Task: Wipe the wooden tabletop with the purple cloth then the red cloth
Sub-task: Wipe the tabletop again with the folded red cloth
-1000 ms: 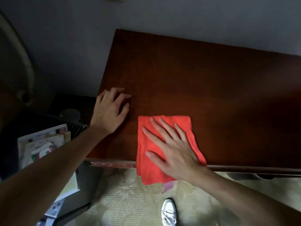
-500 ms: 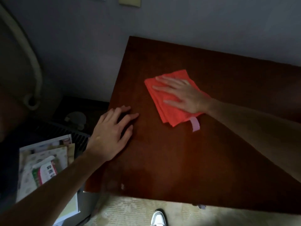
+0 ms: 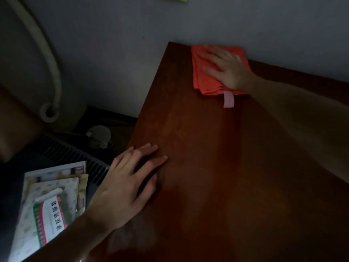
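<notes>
The red cloth (image 3: 211,72), folded soft terry with a pink tag (image 3: 228,99), lay at one o'clock under the flat, open right hand (image 3: 225,68), against the wall. The left hand (image 3: 128,184) rested spread and empty at seven o'clock on the smooth wooden tabletop (image 3: 217,167). Pushing further risked bunching the cloth at the wall.

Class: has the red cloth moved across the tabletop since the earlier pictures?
Yes. The red cloth, under the right hand, went from the tabletop's near edge to its far-left corner.
</notes>
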### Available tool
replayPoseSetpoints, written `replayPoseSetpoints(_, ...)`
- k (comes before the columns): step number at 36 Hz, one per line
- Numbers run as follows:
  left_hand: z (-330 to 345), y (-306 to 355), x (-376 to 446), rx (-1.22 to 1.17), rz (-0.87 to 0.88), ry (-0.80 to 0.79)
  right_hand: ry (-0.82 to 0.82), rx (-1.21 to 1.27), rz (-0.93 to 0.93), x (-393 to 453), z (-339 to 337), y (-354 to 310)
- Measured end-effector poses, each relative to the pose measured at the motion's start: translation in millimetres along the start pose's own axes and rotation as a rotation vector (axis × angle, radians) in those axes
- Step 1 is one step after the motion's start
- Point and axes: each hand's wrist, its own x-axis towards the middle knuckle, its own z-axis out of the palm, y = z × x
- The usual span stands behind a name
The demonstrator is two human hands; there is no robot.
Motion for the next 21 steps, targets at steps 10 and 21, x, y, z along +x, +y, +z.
replayPoseSetpoints(10,2,2,-3,0.014,0.022,0.051,0.085,0.051,0.359,-48,21,-58)
replayPoseSetpoints(21,2,-2,-16,0.107,-0.146,0.302,0.101,0.006,0.307,-195,57,-198)
